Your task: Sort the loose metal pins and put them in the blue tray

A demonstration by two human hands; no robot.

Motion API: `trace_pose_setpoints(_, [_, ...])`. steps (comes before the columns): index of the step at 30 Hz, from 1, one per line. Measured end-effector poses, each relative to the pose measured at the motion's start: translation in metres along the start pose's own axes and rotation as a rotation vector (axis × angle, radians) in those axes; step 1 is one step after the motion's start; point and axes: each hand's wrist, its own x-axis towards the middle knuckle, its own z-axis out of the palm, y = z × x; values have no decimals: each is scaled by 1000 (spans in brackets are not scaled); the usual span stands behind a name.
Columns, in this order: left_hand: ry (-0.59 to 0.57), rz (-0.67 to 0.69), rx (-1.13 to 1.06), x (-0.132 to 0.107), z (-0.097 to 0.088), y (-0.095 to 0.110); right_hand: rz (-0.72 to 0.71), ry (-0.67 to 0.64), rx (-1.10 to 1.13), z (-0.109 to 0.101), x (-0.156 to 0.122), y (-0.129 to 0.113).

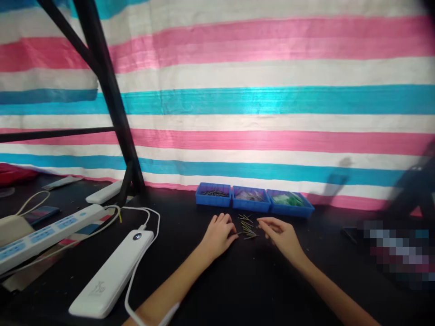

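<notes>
A small loose pile of thin, yellowish screw-like pins (248,228) lies on the black table between my hands. My left hand (219,236) rests at the pile's left side with its fingers bent and the thumb close to the index finger. A thin end shows by that thumb, but whether it is held is unclear. On the right of the pile, my right hand (281,236) has thumb and index finger pinched together; anything between them is too small to make out. Behind the pile stand three blue bins: one with dark pins (213,202), one with clear plastic bags (251,208), one with green-tinted bags (291,211).
A white power bank (112,274) with a white cable (159,222) lies left of my left forearm. Farther left are a power strip (50,233) and a phone (43,214). A black metal post (115,99) rises before the striped sheet (272,102). A pixelated patch covers the right side.
</notes>
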Motion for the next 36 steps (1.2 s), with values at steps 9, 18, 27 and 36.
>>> trace_pose_setpoints(9, [-36, 14, -46, -4, -2, 6, -38, -107, 275, 59, 56, -41])
trace_pose_setpoints(18, [49, -89, -161, -3, -5, 13, -312, -170, -162, 49, 19, -28])
trace_pose_setpoints(27, [146, -179, -491, -3, -1, 23, -317, -160, -501, 17, -13, -7])
trace_pose_setpoints(36, [142, -211, -704, -2, -4, 38, -260, -169, -569, 22, -30, -10])
